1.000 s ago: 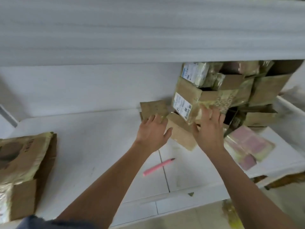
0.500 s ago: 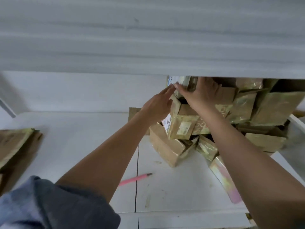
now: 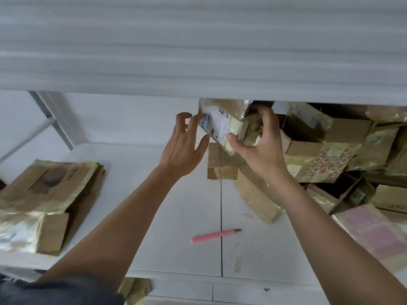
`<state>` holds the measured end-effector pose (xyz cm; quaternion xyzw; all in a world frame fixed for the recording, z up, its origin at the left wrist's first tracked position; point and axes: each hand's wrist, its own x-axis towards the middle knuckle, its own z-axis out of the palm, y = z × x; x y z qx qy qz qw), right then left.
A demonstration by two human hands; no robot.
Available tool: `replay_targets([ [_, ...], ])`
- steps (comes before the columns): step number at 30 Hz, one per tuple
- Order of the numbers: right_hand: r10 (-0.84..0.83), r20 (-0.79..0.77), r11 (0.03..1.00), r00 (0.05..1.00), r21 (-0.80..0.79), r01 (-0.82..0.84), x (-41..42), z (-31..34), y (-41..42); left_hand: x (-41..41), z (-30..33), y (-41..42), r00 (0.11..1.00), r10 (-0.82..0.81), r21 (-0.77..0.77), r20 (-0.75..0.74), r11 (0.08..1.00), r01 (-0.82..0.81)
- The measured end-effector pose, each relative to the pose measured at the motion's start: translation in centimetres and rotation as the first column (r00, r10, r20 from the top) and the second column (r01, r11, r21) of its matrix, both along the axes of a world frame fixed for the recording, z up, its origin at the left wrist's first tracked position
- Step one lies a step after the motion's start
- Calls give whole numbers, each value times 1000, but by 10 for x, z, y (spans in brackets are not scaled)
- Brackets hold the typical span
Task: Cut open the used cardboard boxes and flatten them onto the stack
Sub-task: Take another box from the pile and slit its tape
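1. Right hand (image 3: pixel 262 148) grasps a box (image 3: pixel 222 126) at the top of the pile (image 3: pixel 330 164). Thumb is on the labelled face, fingers wrap behind. Judging by the grip, it's meant to lift the box clear, not just steady it.
2. The box is tilted, label toward the camera, tucked right under the upper shelf (image 3: pixel 198 51). That probably explains the tilt: there's little headroom to pull it straight up.
3. Left hand (image 3: pixel 182 146) is released: fingers spread and loosely bent, just left of the box. Fingertips are at its left edge; can't tell if they touch. Looks set to catch or support that side as the box comes out.
4. The pile sits to the right of and behind the right hand, boxes jammed at angles. Risk: pulling the top one may shift its neighbours.
5. Cutter (image 3: pixel 214 235) is pink and lies on the counter (image 3: pixel 171 216) below and between the forearms, near the front edge. It's untouched, within easy reach of either hand, so likely parked there for the cut once the box is down.
6. Stack (image 3: pixel 44 194) of flattened boxes lies well left of the left hand, on the same counter. Bare counter between stack and pile probably serves as the work zone.
7. Step in hand: fetching the next box. Cutting and flattening not yet started on it; many boxes are left in the pile.
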<state>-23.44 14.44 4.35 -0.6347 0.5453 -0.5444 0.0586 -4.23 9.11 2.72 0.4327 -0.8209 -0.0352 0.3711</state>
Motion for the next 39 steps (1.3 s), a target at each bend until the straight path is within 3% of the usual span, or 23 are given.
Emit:
replay_targets([
  [4, 139, 175, 971, 975, 169, -168, 51, -30, 4, 59, -16, 4, 1000, 27, 52, 7, 998, -27],
  [11, 228, 445, 856, 866, 333, -397, 128, -83, -7, 142, -57, 1, 993, 85, 248, 77, 963, -102],
  [15, 57, 554, 774, 831, 501, -387, 153, -104, -19, 167, -77, -4, 979, 137, 390, 149, 902, -185],
  [20, -153, 470, 470, 870, 809, -354, 170, -135, -30, 192, -104, -10, 994, 70, 621, 87, 776, -109],
  [22, -200, 566, 418, 800, 788, -453, 169, -144, -27, 195, -113, -10, 999, 35, 683, 15, 730, -36],
  [24, -245, 664, 454, 707, 722, -521, 164, -144, -25, 192, -120, -15, 999, 44, 672, 5, 739, -36],
  [28, -332, 797, 547, 504, 598, -586, 151, -137, -29, 169, -123, -25, 970, 239, 694, 32, 694, -194],
  [29, -354, 793, 540, 496, 606, -584, 148, -136, -30, 163, -123, -26, 956, 290, 702, 53, 669, -242],
  [30, -353, 749, 515, 561, 656, -552, 145, -136, -30, 158, -122, -28, 941, 325, 702, 90, 650, -291],
  [31, -319, 634, 467, 705, 752, -465, 139, -137, -29, 155, -122, -30, 930, 347, 700, 122, 634, -329],
  [32, -232, 403, 405, 885, 868, -289, 131, -139, -26, 154, -121, -32, 920, 367, 699, 137, 622, -352],
  [33, -84, 74, 340, 994, 939, -41, 122, -142, -22, 154, -121, -34, 909, 391, 703, 141, 608, -370],
  [34, 102, -240, 284, 965, 937, 203, 113, -145, -17, 155, -121, -36, 898, 417, 712, 139, 588, -383],
  [35, 252, -450, 254, 856, 885, 391, 107, -149, -10, 158, -121, -39, 886, 444, 726, 136, 564, -394],
  [37, 411, -619, 224, 669, 780, 585, 99, -164, 8, 168, -124, -43, 859, 487, 747, 157, 510, -425],
  [39, 443, -682, 285, 583, 723, 629, 98, -180, 21, 178, -128, -46, 825, 539, 765, 171, 455, -455],
])
